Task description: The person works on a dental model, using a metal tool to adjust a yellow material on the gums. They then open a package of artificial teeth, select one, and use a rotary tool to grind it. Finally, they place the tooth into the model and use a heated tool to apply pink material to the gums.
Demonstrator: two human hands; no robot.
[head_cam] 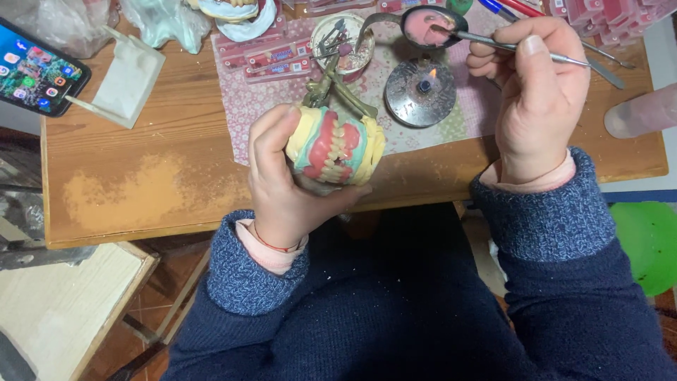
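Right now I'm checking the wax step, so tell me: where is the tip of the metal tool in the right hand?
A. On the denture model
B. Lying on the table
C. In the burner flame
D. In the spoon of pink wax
D: the right hand holds the metal tool with its tip in the spoon of pink wax, behind the lit burner; the left hand holds the denture model.

Bare wooden table at left; lit burner, spoon, cup crowding the middle.

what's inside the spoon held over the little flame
The spoon holds pink wax-like material, with the tip of the metal tool from the right hand dipped in it. How deep it lies cannot be seen.
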